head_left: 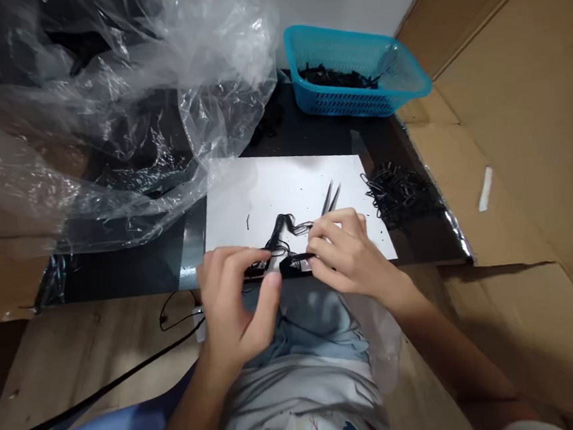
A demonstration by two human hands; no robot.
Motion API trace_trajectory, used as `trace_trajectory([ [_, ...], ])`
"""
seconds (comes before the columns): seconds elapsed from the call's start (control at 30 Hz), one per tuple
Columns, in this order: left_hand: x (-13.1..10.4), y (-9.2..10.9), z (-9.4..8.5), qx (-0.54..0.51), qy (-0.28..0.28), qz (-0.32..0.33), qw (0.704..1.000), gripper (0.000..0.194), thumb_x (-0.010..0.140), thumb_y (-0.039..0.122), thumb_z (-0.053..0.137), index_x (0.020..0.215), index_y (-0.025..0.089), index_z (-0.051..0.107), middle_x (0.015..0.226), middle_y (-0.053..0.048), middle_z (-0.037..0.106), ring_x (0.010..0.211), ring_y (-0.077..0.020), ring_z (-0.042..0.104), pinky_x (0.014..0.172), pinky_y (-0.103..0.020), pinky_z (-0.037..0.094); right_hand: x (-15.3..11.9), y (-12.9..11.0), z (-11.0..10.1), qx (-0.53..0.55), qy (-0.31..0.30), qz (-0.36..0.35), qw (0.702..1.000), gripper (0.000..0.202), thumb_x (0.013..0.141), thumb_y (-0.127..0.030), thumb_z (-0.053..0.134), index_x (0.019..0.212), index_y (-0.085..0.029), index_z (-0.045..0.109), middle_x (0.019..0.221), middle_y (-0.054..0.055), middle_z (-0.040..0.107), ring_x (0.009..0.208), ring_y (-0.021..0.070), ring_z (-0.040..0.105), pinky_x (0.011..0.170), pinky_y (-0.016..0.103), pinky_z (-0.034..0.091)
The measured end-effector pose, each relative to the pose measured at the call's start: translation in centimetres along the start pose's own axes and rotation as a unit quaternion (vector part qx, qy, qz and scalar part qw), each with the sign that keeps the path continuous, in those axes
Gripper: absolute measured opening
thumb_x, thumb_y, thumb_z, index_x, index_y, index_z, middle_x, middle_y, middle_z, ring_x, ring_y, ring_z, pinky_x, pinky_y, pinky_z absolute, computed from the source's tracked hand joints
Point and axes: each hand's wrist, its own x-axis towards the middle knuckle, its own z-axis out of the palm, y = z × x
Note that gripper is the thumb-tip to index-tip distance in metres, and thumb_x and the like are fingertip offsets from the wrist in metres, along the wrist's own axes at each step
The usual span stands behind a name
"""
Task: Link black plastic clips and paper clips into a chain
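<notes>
My left hand [238, 299] is at the near edge of a white sheet [229, 193], with thumb and index finger apart. Its index fingertip reaches thin black cord loops [279, 232], which lie bunched on the sheet. Facing it, my right hand [345, 253] has its fingers closed on a black strip [297, 258] at the bunch. Two slim metal points of a tool [331, 198], tweezers or snips, stick out beyond the right hand; the rest is hidden by the fingers. Small black scraps dot the paper.
A pile of black loops [402, 191] lies right of the sheet on the black tabletop [121, 273]. Behind it stands a blue basket [357, 105] holding black pieces. Crumpled clear plastic [223, 66] covers the left side. Cardboard [519, 121] walls the right.
</notes>
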Motion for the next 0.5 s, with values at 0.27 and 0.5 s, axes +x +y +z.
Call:
trace_trajectory([
  [0.27, 2.3, 0.8, 0.4, -0.097, -0.114, -0.011, 0.989, 0.005, 0.088, 0.018, 0.057, 0.084, 0.018, 0.060, 0.079, -0.003, 0.060, 0.078, -0.0189, 0.053, 0.070, -0.034, 0.040, 1.8, -0.9, -1.0, 0.085, 0.143, -0.034, 0.986, 0.013, 0.078, -0.009, 0.055, 0.080, -0.020, 0.051, 0.079, 0.002, 0.064, 0.086, 0.0216, 0.054, 0.073, 0.036, 0.039],
  [0.5, 1.5, 0.1, -0.5, -0.249, -0.085, -0.070, 0.962, 0.008, 0.089, 0.021, 0.060, 0.081, 0.020, 0.064, 0.072, -0.002, 0.060, 0.068, -0.0159, 0.054, 0.061, -0.030, 0.040, 2.1, -0.5, -0.1, 0.390, 0.092, 0.039, 0.915, 0.012, 0.081, -0.014, 0.059, 0.086, -0.022, 0.053, 0.078, 0.001, 0.059, 0.078, 0.0186, 0.056, 0.071, 0.035, 0.046],
])
